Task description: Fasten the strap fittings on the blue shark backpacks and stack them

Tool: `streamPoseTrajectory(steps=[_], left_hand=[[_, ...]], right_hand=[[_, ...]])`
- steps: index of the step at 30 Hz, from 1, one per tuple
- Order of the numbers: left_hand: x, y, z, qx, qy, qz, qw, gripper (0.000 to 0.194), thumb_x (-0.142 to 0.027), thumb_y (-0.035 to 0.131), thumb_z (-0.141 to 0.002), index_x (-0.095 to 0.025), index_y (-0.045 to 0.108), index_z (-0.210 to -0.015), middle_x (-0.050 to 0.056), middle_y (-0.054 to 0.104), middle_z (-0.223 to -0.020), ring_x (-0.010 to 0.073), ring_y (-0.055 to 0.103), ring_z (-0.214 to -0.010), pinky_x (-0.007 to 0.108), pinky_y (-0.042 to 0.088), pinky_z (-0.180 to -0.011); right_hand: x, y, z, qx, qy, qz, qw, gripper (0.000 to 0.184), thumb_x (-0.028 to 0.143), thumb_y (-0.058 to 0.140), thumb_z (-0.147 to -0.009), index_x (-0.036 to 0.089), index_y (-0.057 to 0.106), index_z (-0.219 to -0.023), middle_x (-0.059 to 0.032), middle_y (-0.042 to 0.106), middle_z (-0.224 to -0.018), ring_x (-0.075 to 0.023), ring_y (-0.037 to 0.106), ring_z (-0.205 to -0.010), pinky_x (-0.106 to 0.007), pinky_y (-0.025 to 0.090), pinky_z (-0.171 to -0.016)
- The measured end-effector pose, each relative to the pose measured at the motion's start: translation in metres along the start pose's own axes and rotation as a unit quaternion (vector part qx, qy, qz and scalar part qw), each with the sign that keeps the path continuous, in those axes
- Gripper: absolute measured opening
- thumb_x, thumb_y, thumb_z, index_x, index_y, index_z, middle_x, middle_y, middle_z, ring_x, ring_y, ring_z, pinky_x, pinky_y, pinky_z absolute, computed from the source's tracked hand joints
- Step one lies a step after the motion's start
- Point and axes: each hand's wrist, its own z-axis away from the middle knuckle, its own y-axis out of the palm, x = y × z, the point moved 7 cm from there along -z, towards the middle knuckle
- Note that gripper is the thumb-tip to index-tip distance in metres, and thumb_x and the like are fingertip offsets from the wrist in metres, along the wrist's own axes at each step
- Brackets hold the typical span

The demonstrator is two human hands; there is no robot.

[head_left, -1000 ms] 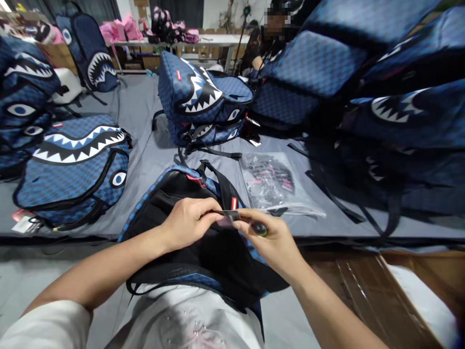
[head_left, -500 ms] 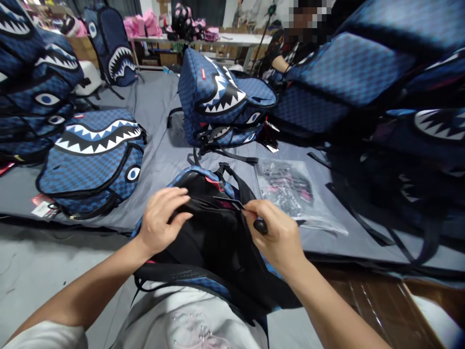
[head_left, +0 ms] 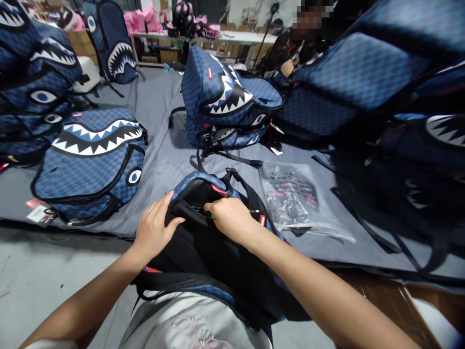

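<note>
An unzipped backpack (head_left: 214, 257) with black lining and a blue checkered rim lies tilted towards me at the table edge. My left hand (head_left: 154, 230) rests against its left rim, fingers stretched and thumb apart on the lining. Inside the opening, my right hand (head_left: 230, 220) is closed around a slim tool (head_left: 255, 212) with a dark handle. The handle's end sticks out behind the hand, and a bit of green shows by the fingertips. The tool's front end is hidden at the lining's inner pocket edge (head_left: 189, 208).
Blue shark-mouth backpacks lie at left (head_left: 94, 160) and behind (head_left: 225, 97), with more stacked on both sides. A clear plastic bag (head_left: 290, 198) with dark and pink contents lies right of the open backpack. Far right, a person's hand (head_left: 286, 68) shows behind the stack.
My right hand has moved left and deeper into the backpack's opening with the tool; its metal blade, seen before, is now hidden. My left hand has shifted slightly left onto the rim.
</note>
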Motion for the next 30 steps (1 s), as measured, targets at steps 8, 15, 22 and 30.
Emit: streamPoseTrajectory(steps=[8,15,22,30], left_hand=[[-0.002,0.007,0.000,-0.021,0.016,-0.044,0.999,0.060,-0.041,0.059,-0.094,-0.017,0.039,-0.145,0.014,0.065,-0.129,0.0281,0.064,-0.116,0.040,0.054,-0.095],[0.000,0.004,0.001,-0.016,0.007,-0.040,0.999,0.061,-0.044,0.059,-0.094,-0.016,0.039,-0.145,0.013,0.065,-0.130,0.0272,0.064,-0.116,0.038,0.053,-0.096],[0.009,0.006,0.002,-0.027,0.011,-0.016,0.999,0.061,-0.047,0.056,-0.095,-0.018,0.040,-0.146,0.013,0.065,-0.129,0.0283,0.065,-0.115,0.040,0.054,-0.095],[0.011,0.010,-0.006,0.027,-0.054,0.023,0.998,0.056,-0.046,0.058,-0.093,-0.022,0.045,-0.142,0.011,0.064,-0.133,0.0302,0.064,-0.120,0.041,0.054,-0.096]], right_hand=[[0.009,0.004,-0.005,0.102,-0.045,0.054,0.992,0.030,0.008,0.048,-0.089,0.015,0.071,-0.108,-0.0132,0.075,-0.098,-0.0239,0.072,-0.093,-0.028,0.048,-0.073],[0.009,-0.006,-0.005,0.005,-0.027,0.016,0.999,0.027,0.012,0.051,-0.091,0.019,0.067,-0.112,-0.0090,0.074,-0.103,-0.0223,0.071,-0.091,-0.027,0.045,-0.071],[0.036,-0.019,-0.032,-0.055,-0.092,-0.062,0.992,0.026,0.012,0.052,-0.090,0.018,0.069,-0.108,-0.0088,0.075,-0.103,-0.0212,0.070,-0.097,-0.026,0.043,-0.069],[-0.017,-0.008,0.029,0.088,0.032,0.097,0.991,0.024,0.000,0.051,-0.086,0.011,0.069,-0.096,-0.0156,0.074,-0.085,-0.0264,0.073,-0.084,-0.029,0.047,-0.067]])
